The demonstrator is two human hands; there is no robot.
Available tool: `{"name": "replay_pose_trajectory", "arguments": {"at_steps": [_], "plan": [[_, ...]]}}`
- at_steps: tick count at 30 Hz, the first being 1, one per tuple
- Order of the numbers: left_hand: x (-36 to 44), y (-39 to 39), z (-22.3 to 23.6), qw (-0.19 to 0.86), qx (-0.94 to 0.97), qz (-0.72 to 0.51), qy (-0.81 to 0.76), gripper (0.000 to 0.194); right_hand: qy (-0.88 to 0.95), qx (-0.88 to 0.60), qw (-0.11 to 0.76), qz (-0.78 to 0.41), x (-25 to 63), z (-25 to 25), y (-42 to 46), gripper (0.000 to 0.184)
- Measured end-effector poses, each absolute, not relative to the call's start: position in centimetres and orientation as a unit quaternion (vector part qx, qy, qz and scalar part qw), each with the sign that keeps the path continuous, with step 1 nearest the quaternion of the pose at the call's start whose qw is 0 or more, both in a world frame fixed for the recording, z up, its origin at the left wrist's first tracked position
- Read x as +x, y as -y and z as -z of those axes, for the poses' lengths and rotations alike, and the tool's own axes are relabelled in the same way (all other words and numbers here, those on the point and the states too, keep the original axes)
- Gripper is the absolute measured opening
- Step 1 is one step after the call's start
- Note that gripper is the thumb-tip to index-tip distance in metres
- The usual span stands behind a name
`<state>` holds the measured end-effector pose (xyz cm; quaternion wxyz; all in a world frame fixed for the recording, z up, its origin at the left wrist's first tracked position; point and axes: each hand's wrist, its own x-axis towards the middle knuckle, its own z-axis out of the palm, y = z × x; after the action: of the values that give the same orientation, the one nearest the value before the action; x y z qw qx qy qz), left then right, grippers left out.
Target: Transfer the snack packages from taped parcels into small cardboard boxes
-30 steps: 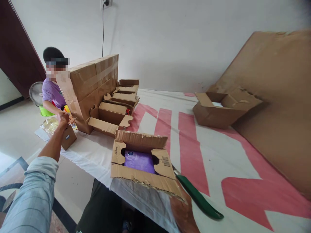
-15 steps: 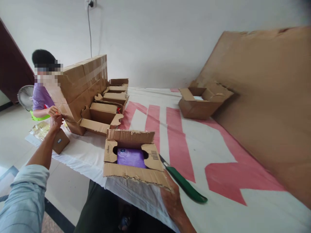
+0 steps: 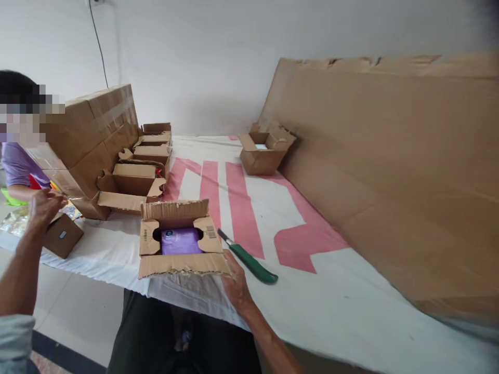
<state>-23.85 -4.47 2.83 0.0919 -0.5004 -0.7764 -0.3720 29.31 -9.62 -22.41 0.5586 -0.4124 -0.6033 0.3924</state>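
Note:
An open cardboard box (image 3: 183,265) with torn flaps stands near the table's front edge. Inside it lies a purple package (image 3: 180,241). My right hand (image 3: 237,285) grips the box at its right side, its fingers partly hidden behind the flap. Just right of that hand a green-handled knife (image 3: 253,266) rests on the cloth, blade pointing away to the left. My left hand (image 3: 46,208) is at the far left, fingers curled together above a small brown box (image 3: 63,237); whatever they hold cannot be made out.
Several opened boxes (image 3: 128,185) line up beside a stack of taped cartons (image 3: 89,135). Another open box (image 3: 263,161) stands farther back, by a large leaning cardboard sheet (image 3: 390,171). A person in a purple sleeve (image 3: 23,169) is behind the stack at left.
The view has swung right, so everything sits farther left. My left hand has drawn away from the other person's hand, back above the small brown box. My right hand stays on the open box.

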Motion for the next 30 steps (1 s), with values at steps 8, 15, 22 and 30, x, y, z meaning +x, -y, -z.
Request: {"name": "replay_pose_trajectory", "arguments": {"at_steps": [8, 15, 22, 30], "plan": [[-9.7, 9.3, 1.6, -0.017, -0.650, 0.361, 0.669, 0.028, 0.621, -0.438, 0.539, -0.364, 29.0, 21.1, 10.2, 0.039], [0.9, 9.7, 3.5, -0.079, -0.729, 0.158, 0.662, 0.052, 0.674, -0.445, 0.483, -0.337, 30.0, 19.7, 11.5, 0.041], [4.3, 9.5, 1.4, -0.015, -0.693, -0.011, 0.721, 0.034, 0.698, -0.434, 0.523, -0.226, 32.4, 12.6, 10.4, 0.030], [4.4, 9.9, 2.0, 0.017, -0.707, 0.025, 0.707, 0.041, 0.927, -0.307, 0.152, -0.153, 25.9, 3.3, 5.1, 0.028]]}}
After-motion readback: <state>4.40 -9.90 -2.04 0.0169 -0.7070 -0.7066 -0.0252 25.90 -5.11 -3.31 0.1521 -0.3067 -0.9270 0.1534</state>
